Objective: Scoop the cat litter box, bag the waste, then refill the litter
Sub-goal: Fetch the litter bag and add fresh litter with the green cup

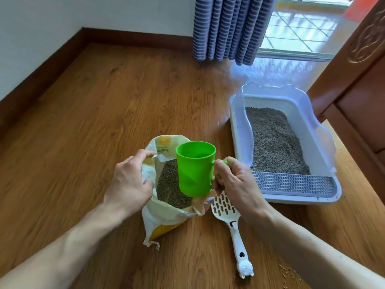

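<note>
Wooden floor (pixel 104 101) fills the room, edged by a dark baseboard (pixel 52 57) along white walls, with a striped blue curtain (pixel 229 28) hanging at the far side beside a sunlit tiled area. A carved wooden door (pixel 358 59) stands at the right edge, close behind the litter box (pixel 241 130).

That box sits on the floor to the right, its high clear walls around a bed of grey litter (pixel 275 142) and a grated step at the near end. Near the middle, an open litter bag (pixel 164 222) lies with granules showing inside. The left hand (pixel 129 180) grips the bag's left rim, fingers curled over the edge. The right hand (pixel 235 180) holds the handle of a green cup (pixel 195 167), upright above the bag's mouth; what is in the cup cannot be told. A white slotted scoop (pixel 229 213) lies on the floor just right of the bag, partly under the right hand. A few loose grains (pixel 289 272) are scattered at lower right.
</note>
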### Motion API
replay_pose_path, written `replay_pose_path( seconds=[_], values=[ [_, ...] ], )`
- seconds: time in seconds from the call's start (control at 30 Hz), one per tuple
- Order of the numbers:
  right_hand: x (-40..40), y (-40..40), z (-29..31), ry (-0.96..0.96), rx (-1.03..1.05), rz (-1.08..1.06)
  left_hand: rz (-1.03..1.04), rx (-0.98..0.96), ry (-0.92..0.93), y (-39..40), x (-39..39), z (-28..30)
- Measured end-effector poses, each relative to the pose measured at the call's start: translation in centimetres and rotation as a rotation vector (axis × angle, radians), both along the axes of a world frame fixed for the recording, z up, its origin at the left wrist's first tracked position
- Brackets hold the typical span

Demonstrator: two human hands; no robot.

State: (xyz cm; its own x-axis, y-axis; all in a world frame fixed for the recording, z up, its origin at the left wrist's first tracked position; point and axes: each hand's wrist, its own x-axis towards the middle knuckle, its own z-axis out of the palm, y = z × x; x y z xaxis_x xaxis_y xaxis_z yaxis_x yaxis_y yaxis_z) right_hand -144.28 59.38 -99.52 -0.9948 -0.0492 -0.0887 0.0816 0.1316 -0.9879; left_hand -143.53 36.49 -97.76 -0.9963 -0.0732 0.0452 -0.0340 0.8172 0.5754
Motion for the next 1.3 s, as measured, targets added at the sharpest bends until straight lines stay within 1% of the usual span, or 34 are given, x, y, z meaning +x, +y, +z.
replay_pose_path(
  seconds=[0.13,0.3,0.4,0.53,0.6,0.73,0.77,0.83,0.9,1.07,1.3],
  values=[
    [0.3,0.3,1.1,0.079,0.050,-0.013,0.002,0.086,0.026,1.5,0.3,1.3],
    [0.0,2.4,2.9,0.145,0.070,-0.094,0.083,0.110,0.023,2.6,-0.8,1.7],
    [-0.7,4.3,4.3,0.214,0.087,-0.154,0.144,0.150,0.018,3.1,-1.9,2.0],
    [-1.7,7.6,5.7,0.296,0.127,-0.276,0.168,0.190,0.037,3.4,-2.6,1.3],
    [-2.2,9.5,6.0,0.310,0.152,-0.345,0.137,0.174,0.023,3.6,-2.6,0.6],
    [-3.6,12.7,5.9,0.252,0.100,-0.414,0.024,0.041,-0.099,4.2,-3.2,0.2],
    [-3.8,13.3,5.8,0.235,0.099,-0.426,0.009,-0.004,-0.097,4.4,-3.5,0.2],
    [-4.3,14.3,5.3,0.212,0.124,-0.441,-0.023,-0.113,-0.037,5.0,-4.3,0.8],
    [-4.4,15.0,4.6,0.187,0.186,-0.442,-0.063,-0.150,0.022,5.8,-5.0,1.6],
    [-4.3,16.3,3.3,0.179,0.437,-0.422,-0.229,-0.179,0.102,8.6,-6.2,2.8],
    [-4.9,18.1,2.2,0.230,0.608,-0.415,-0.402,-0.254,0.148,13.5,-8.7,3.3]
  ],
)
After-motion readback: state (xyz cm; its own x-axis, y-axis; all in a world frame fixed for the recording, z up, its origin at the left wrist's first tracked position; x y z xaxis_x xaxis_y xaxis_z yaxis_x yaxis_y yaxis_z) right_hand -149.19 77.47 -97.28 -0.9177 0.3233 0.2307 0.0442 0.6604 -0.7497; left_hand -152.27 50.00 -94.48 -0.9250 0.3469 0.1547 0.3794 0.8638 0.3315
